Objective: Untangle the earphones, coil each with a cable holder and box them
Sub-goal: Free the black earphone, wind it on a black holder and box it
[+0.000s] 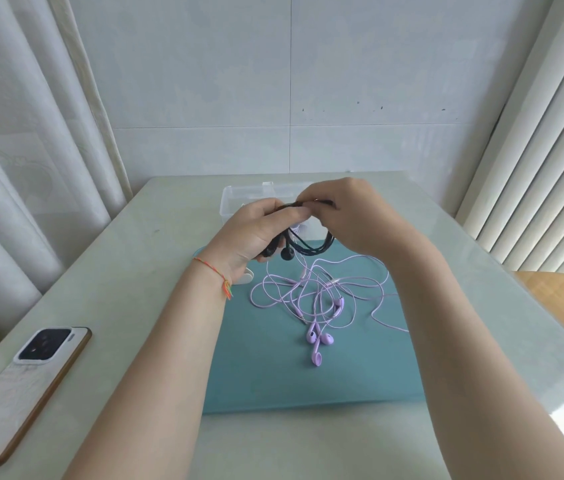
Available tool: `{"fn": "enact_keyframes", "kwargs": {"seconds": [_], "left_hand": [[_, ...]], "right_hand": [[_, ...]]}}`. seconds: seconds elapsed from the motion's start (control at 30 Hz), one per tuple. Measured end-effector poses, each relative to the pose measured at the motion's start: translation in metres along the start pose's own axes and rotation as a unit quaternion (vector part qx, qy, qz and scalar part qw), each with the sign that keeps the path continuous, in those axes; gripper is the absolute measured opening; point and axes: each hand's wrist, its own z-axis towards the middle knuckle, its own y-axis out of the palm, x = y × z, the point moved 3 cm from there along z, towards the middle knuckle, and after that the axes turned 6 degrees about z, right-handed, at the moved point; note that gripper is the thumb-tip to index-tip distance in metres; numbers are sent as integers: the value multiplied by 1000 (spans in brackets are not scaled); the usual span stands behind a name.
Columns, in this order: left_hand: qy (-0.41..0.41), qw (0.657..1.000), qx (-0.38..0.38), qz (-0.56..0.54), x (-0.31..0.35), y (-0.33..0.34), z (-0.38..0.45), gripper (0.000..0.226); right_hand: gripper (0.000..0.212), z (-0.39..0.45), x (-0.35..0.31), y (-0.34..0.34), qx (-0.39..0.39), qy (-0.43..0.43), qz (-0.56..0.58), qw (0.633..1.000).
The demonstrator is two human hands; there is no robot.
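The scene is bright with soft, even daylight. The light seems to come from the right, where the blinds glow pale. The glossy table shows a white glare near its lower right edge. Shadows are weak and diffuse. The wide lens bends the curtain and the blinds outward at the edges. The whole picture is a little soft, with fine detail smeared
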Motion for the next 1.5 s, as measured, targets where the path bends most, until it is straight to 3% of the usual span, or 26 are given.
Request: {"fn": "enact_keyframes", "kwargs": {"seconds": [0.2, 0.4, 0.63, 0.83, 1.07, 1.2, 1.3, 1.5], "left_hand": [[9, 987, -38, -155, -2, -2, 2, 23], [37, 968, 15, -246, 0, -1, 4, 5], [35, 989, 97, -108, -7, -11, 6, 20], [9, 975, 105, -195, -8, -7, 8, 19], [-57, 970, 48, -233, -10, -6, 7, 20], [-17, 985, 12, -172, -8, -4, 5, 17], [-26, 991, 43, -120, -15, -4, 7, 2], [-27, 977, 128, -166, -19, -16, 10, 10]], "right_hand": [[36, 1, 1, 3, -6, 19, 64, 998], [22, 5, 2, 13, 27, 44, 108, 993], [24, 7, 7, 19, 30, 51, 82, 995], [25, 6, 6, 23, 28, 42, 42, 998], [24, 9, 14, 29, 25, 54, -31, 998], [29, 9, 16, 31, 15, 46, -31, 998], [30, 9, 16, 35, 7, 44, -17, 999], [29, 6, 21, 21, 2, 67, 61, 996]]}}
